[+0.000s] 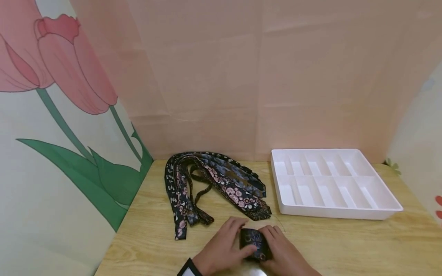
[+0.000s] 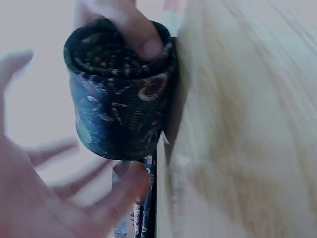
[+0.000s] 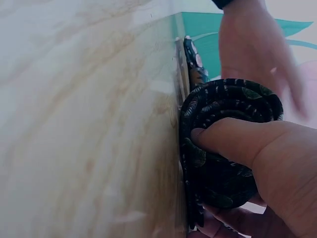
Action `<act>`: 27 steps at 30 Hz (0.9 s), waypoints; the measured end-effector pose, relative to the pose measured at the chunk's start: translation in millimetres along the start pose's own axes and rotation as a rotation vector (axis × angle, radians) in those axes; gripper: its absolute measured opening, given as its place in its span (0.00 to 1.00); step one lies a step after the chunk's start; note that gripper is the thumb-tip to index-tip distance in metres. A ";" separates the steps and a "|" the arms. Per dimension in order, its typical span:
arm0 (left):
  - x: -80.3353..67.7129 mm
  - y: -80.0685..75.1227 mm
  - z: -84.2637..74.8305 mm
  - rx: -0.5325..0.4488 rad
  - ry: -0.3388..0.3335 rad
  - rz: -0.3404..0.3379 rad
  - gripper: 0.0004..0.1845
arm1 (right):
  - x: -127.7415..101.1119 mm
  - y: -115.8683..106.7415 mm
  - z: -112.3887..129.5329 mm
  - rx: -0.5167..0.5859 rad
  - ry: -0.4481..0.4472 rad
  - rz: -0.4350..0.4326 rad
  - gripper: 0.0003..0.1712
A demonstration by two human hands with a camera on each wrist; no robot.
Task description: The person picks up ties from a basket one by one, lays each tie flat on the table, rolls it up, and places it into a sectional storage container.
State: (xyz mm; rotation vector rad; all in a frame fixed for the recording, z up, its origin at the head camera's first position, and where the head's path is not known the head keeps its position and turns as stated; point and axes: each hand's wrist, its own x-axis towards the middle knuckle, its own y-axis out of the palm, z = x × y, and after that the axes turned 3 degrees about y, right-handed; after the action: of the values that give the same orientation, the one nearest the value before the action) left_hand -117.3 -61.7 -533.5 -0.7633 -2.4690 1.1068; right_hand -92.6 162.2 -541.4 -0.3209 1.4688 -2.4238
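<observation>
The right hand (image 1: 281,247) holds a rolled dark patterned tie (image 1: 254,244) on the desk (image 1: 345,245): in the right wrist view its thumb (image 3: 233,141) presses into the spiral end of the roll while the fingers curl under it, so this grip is closed round the tie. The left hand (image 1: 221,247) lies on the other side of the roll, fingers spread and fairly straight; in the left wrist view they are blurred and sit just beside the cloth, so this grip looks loose and wide, steadying rather than clamping.

The roll sits between the two grips, resting on the desk. Beyond the grips lies a heap of loose patterned ties (image 1: 214,184), and beyond and to the right of the right grip stands a white divided tray (image 1: 336,184), well apart.

To do this well, I judge the thumb should keep pressing the coil's centre so the layers do not spring open, with the left palm keeping the edges level and the loose tail tucked under.
</observation>
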 end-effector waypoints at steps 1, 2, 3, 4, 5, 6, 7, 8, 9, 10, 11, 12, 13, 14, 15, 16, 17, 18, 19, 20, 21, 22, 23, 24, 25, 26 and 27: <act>1.1 0.6 0.8 -0.034 -0.061 0.001 0.40 | -0.1 0.7 -0.6 0.009 0.001 -0.004 0.40; 2.5 1.5 1.5 -0.043 -0.113 0.000 0.41 | -0.3 1.2 -0.8 0.019 -0.002 -0.011 0.40; 3.5 2.8 1.9 -0.054 -0.155 0.007 0.41 | -0.5 1.9 -1.2 0.027 -0.009 -0.020 0.40; 4.5 4.4 2.0 -0.052 -0.182 0.019 0.41 | -0.8 2.8 -1.5 0.032 -0.016 -0.028 0.39; 5.4 6.5 1.3 -0.039 -0.194 0.031 0.41 | -1.1 3.9 -2.0 0.033 -0.027 -0.040 0.39; 6.1 9.1 0.3 -0.027 -0.197 0.038 0.41 | -1.5 5.1 -2.6 0.031 -0.039 -0.052 0.38; 6.5 11.9 -1.0 -0.018 -0.196 0.044 0.40 | -1.9 6.1 -3.1 0.027 -0.052 -0.062 0.38; 6.8 14.8 -2.9 -0.018 -0.190 0.045 0.39 | -2.1 7.1 -3.7 0.024 -0.063 -0.072 0.37; 6.9 17.7 -4.8 -0.034 -0.182 0.045 0.37 | -2.5 7.8 -4.7 0.018 -0.075 -0.073 0.37; 7.1 20.5 -6.4 -0.052 -0.169 0.042 0.35 | -2.9 8.4 -5.9 0.014 -0.090 -0.077 0.38; 7.4 23.2 -7.9 -0.081 -0.162 0.040 0.33 | -3.0 8.5 -7.2 0.017 -0.108 -0.083 0.39; 7.6 25.4 -8.9 -0.116 -0.156 0.039 0.32 | -3.4 8.0 -8.7 0.031 -0.122 -0.075 0.40; 7.6 27.2 -9.3 -0.151 -0.149 0.043 0.30 | -3.9 6.3 -10.6 0.058 -0.137 -0.056 0.41; 7.5 28.4 -9.4 -0.188 -0.145 0.050 0.29 | -4.5 4.1 -13.1 0.090 -0.154 -0.030 0.42; 7.1 29.3 -8.9 -0.213 -0.139 0.055 0.28 | -5.1 0.5 -15.3 0.132 -0.172 0.003 0.42; 6.7 30.0 -8.0 -0.237 -0.132 0.062 0.27 | -5.6 -4.0 -16.8 0.182 -0.190 0.032 0.41; 6.3 29.9 -7.6 -0.262 -0.130 0.068 0.27 | -6.2 -8.9 -18.4 0.235 -0.196 0.072 0.39; 5.8 29.5 -6.8 -0.284 -0.124 0.074 0.26 | -6.3 -13.1 -19.6 0.267 -0.198 0.095 0.36; 5.5 29.3 -5.9 -0.297 -0.112 0.078 0.26 | -6.1 -17.0 -20.4 0.278 -0.195 0.105 0.33; 5.3 29.4 -5.1 -0.312 -0.099 0.083 0.25 | -5.3 -20.0 -20.6 0.273 -0.186 0.099 0.30; 5.4 29.8 -4.2 -0.326 -0.082 0.087 0.25 | -4.5 -22.4 -20.1 0.271 -0.168 0.093 0.29; 5.4 30.4 -3.4 -0.334 -0.063 0.090 0.24 | -3.6 -23.5 -19.9 0.276 -0.151 0.087 0.30; 5.5 30.9 -3.1 -0.339 -0.044 0.090 0.24 | -2.4 -23.0 -20.4 0.301 -0.135 0.096 0.31; 5.6 31.8 -1.9 -0.338 -0.022 0.087 0.23 | -1.4 -22.7 -20.2 0.313 -0.121 0.096 0.34; 5.9 32.8 -1.2 -0.328 0.003 0.080 0.23 | -0.9 -22.7 -20.1 0.338 -0.101 0.113 0.38; 6.2 33.3 -0.8 -0.324 0.025 0.071 0.23 | -0.3 -22.6 -19.9 0.374 -0.092 0.129 0.42; 6.6 33.5 -0.6 -0.320 0.050 0.060 0.23 | -0.1 -22.9 -19.5 0.404 -0.085 0.143 0.46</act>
State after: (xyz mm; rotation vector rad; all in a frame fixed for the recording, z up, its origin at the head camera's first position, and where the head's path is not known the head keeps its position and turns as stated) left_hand -111.1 -38.8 -558.1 -0.9465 -2.6284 0.7074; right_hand -102.0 188.3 -529.9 -0.2160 0.9040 -2.4799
